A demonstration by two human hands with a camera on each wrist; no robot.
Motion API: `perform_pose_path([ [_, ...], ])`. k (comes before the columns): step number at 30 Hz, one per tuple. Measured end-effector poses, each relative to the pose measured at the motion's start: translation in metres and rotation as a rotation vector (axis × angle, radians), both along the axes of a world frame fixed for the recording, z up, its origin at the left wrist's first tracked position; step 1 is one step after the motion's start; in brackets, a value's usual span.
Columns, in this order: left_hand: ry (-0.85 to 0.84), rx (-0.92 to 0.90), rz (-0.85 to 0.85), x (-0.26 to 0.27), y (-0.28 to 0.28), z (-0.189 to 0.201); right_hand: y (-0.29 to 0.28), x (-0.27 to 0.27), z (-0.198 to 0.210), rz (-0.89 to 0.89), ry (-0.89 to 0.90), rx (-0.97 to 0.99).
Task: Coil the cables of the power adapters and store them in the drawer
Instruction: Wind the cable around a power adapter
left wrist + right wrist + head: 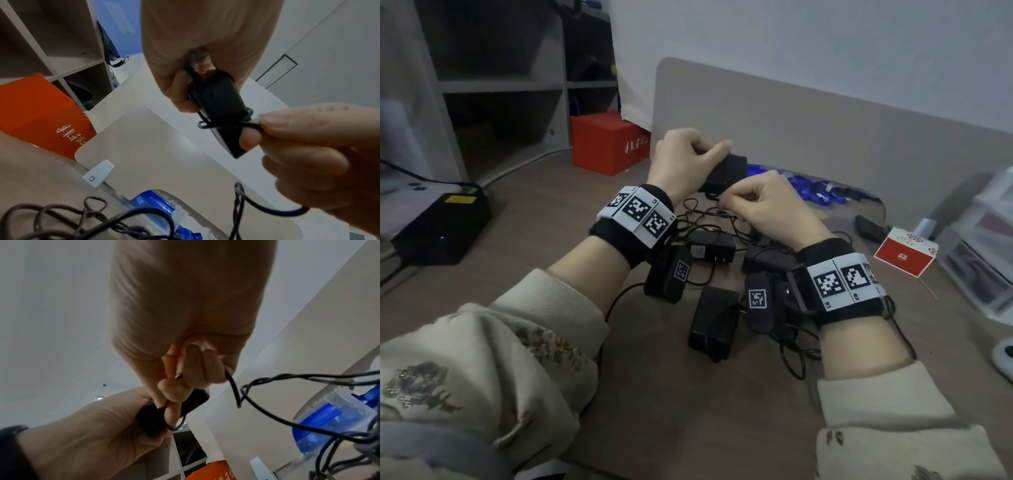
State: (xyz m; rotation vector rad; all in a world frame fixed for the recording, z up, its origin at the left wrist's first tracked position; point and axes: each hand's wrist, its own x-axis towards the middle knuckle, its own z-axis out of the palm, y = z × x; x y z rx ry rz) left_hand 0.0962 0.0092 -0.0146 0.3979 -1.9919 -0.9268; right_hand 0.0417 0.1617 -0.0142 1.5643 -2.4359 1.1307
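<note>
My left hand [688, 161] grips a black power adapter [726, 173] raised above the desk; the same adapter [218, 104] fills the left wrist view, its thin black cable [224, 124] looped once round its body. My right hand [760, 202] pinches that cable just below the adapter, and in the right wrist view the cable [232, 384] trails out of its curled fingers [174, 389]. Several more black adapters [714, 320] and tangled cables [709, 219] lie on the desk under both wrists. No drawer can be made out.
A red box [607, 140] stands at the back left beside a shelf unit [500, 85]. A black device [441, 229] sits at the left edge. Blue items in clear wrap [815, 190] lie along the beige divider [825, 137]. A small red-and-white box [905, 251] and clear plastic bins [983, 246] stand right.
</note>
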Motion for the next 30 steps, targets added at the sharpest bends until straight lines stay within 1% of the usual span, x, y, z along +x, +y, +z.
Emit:
perform_pose_path([
  [4,-0.031,-0.056,-0.02,0.003,-0.003,0.001,0.0,-0.001,-0.001,-0.044,-0.03,-0.065],
  [7,-0.1,-0.126,-0.065,0.006,-0.006,0.001,0.003,-0.005,0.001,-0.068,-0.045,-0.125],
  [10,-0.151,-0.161,-0.153,0.011,-0.009,0.003,0.006,-0.007,0.003,-0.058,-0.069,-0.166],
  [13,-0.193,-0.175,-0.281,0.014,-0.009,0.005,0.012,-0.008,0.005,-0.047,-0.104,-0.223],
  [19,-0.225,-0.152,-0.498,0.019,-0.006,0.006,0.014,-0.008,0.005,-0.029,-0.171,-0.247],
  [24,-0.23,-0.112,-0.574,0.021,-0.005,0.004,0.014,-0.011,0.003,0.012,-0.243,-0.293],
  [30,-0.214,0.037,-0.666,0.022,-0.008,0.001,0.014,-0.019,-0.004,0.169,-0.363,-0.386],
])
